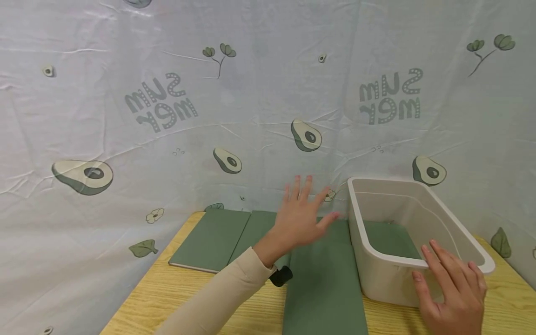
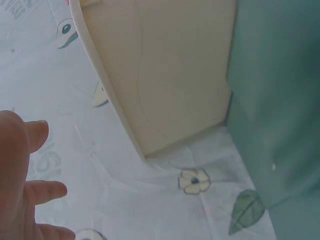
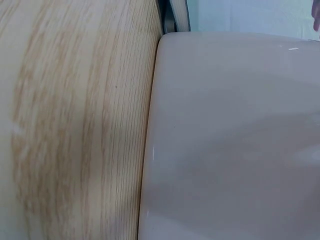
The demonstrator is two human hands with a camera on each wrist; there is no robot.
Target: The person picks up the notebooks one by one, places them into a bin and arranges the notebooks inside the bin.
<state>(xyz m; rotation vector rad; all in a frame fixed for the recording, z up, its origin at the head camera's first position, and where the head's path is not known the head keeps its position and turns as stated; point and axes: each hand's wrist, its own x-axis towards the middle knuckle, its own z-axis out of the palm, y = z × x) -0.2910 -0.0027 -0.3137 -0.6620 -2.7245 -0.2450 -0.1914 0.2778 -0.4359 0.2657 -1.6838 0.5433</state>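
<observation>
A curtained-off nook, this, though whether in a home or a studio I can't tell: a pale curtain (image 1: 259, 93) printed with avocados (image 1: 300, 137), flowers (image 1: 155, 216) and backwards "summer" lettering (image 1: 172, 85) hangs close behind the wood-grain desk (image 1: 155, 298) and along its sides.

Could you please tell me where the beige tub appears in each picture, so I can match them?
Head: beige tub at lower right.
Left wrist: beige tub at top centre, cut off.
Right wrist: beige tub fills most of the right side.
Shared landmark: pale backdrop, in all three views.
</observation>
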